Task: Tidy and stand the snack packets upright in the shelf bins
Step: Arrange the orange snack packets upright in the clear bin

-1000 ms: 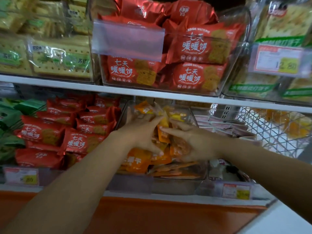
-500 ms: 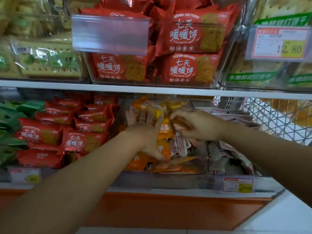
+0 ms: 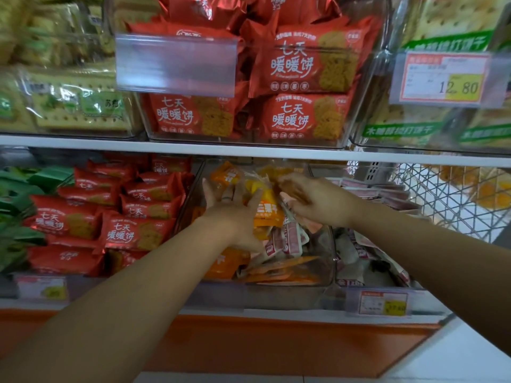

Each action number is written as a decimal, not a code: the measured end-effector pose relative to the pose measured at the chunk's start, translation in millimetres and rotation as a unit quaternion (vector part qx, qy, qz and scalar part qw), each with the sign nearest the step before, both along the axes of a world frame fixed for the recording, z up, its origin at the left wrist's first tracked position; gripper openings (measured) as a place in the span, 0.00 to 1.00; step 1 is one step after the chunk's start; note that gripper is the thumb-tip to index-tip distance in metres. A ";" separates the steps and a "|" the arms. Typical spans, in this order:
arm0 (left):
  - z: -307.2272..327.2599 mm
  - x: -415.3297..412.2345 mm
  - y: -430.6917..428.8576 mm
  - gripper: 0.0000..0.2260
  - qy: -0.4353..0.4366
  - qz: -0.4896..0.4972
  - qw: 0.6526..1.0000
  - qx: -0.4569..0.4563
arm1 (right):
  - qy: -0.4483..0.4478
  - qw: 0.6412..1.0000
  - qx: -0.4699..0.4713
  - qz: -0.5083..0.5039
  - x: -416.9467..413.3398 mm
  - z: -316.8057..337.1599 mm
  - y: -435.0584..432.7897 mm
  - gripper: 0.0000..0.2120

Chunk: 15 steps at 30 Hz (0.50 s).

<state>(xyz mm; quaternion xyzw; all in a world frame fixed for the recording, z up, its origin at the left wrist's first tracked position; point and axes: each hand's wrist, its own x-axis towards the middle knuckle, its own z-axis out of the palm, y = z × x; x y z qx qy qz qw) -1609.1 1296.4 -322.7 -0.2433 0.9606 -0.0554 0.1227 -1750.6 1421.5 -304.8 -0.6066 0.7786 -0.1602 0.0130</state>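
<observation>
A clear plastic bin (image 3: 326, 275) on the lower shelf holds several orange and yellow snack packets (image 3: 266, 210). Some stand at the back, others lie flat at the front with pink-and-white packets (image 3: 287, 240). My left hand (image 3: 232, 214) is inside the bin with fingers spread, pressing against the upright orange packets. My right hand (image 3: 312, 199) reaches in from the right with fingers curled, pinching the top of an orange packet at the back of the bin.
Red biscuit packets (image 3: 130, 230) fill the bin to the left, green packets (image 3: 19, 205) further left. A bin of pink-and-white packets (image 3: 370, 261) sits right, beside a white wire basket (image 3: 448, 200). The upper shelf edge (image 3: 249, 150) hangs just above my hands. Price tags (image 3: 383, 304) line the front.
Both hands have moved up and toward the back of the bin. The right hand went from lying flat low on the packets to pinching packet tops at the rear.
</observation>
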 end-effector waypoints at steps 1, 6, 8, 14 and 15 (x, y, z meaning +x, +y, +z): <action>-2.6 2.9 -2.0 0.48 0.014 0.000 1.000 -0.003 | 0.002 1.000 -0.005 -0.004 0.8 -1.2 1.1 0.25; -11.4 6.7 5.2 0.45 0.096 -0.095 0.989 -0.052 | -0.022 0.998 -0.049 -0.028 -4.3 -3.8 7.4 0.24; -8.6 2.5 10.1 0.38 0.099 -0.187 0.976 -0.056 | -0.043 0.994 -0.081 -0.052 -10.6 -1.1 10.7 0.17; 0.0 -15.6 13.2 0.29 0.063 -0.255 0.965 -0.019 | -0.038 0.995 -0.073 -0.060 -17.8 -4.3 10.1 0.19; 0.6 -18.5 14.6 0.29 0.047 -0.268 0.961 -0.040 | -0.048 0.995 -0.071 -0.056 -20.2 -5.7 9.1 0.19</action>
